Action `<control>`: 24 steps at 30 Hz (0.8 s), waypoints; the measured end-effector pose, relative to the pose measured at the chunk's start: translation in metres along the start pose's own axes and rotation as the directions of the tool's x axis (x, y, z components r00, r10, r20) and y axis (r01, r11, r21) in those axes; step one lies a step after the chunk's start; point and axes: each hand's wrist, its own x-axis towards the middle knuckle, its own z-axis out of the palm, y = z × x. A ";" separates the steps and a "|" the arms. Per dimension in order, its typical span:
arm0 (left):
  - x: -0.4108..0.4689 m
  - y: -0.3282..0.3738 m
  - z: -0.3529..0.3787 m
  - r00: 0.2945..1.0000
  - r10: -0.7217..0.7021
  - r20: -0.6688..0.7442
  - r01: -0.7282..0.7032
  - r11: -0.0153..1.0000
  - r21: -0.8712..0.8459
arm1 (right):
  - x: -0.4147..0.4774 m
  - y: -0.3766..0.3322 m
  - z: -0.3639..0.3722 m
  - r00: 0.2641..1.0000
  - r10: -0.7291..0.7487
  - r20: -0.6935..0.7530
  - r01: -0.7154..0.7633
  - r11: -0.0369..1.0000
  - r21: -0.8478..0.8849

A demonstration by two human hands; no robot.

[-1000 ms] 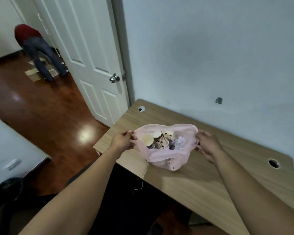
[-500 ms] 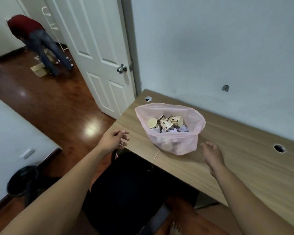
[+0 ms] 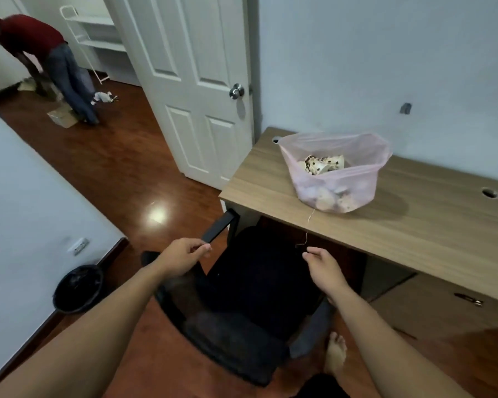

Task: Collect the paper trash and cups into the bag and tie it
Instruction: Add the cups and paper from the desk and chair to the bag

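Thin pink translucent plastic bag (image 3: 335, 179) sits upright on light wood-grain table (image 3: 414, 225), near its left end, mouth wide open, untied. Inside: cream paper cups w/ dark dots (image 3: 324, 165) on top, crumpled whitish paper showing thru the lower wall. A thin string (image 3: 309, 218) runs from under the bag's front edge, over the table edge, dangling w/ a small hooked end.

Both hands low, well apart from the bag, over a black office chair (image 3: 253, 285) in front of the table. Left hand (image 3: 184, 255): fingers loosely curled, thumb near index tip, gripping nothing. Right hand (image 3: 322, 264): fingers half-curled, nothing in them, tips just beside the string's hooked end; can't tell if touching.

A bare foot (image 3: 335, 354) on the red-brown wood floor by the chair. White panelled door (image 3: 196, 90) left of the table. Black round bin (image 3: 78, 287) at lower left. Another person in red top & jeans (image 3: 49, 61) bends over in the far room.
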 end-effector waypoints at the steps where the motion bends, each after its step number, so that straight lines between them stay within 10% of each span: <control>1: -0.012 -0.017 0.002 1.000 0.006 0.030 -0.007 0.999 0.035 | -0.015 0.005 0.019 1.000 0.000 0.029 0.000 1.000 -0.027; 6: -0.052 -0.077 0.016 0.971 0.119 0.210 -0.197 0.891 0.408 | -0.092 0.018 0.111 0.974 -0.043 0.223 0.102 0.961 -0.258; 12: -0.075 -0.082 0.046 0.956 0.294 0.024 -0.235 0.711 0.663 | -0.149 0.025 0.201 0.918 0.007 0.396 0.184 0.879 -0.441; 18: -0.082 -0.073 0.067 0.936 0.334 -0.110 -0.181 0.726 0.664 | -0.152 0.043 0.190 0.960 -0.144 0.241 0.278 0.611 -0.741; 24: -0.059 -0.040 0.086 0.939 0.326 -0.113 -0.190 0.761 0.620 | -0.132 0.049 0.150 0.980 -0.162 0.118 0.190 0.569 -0.800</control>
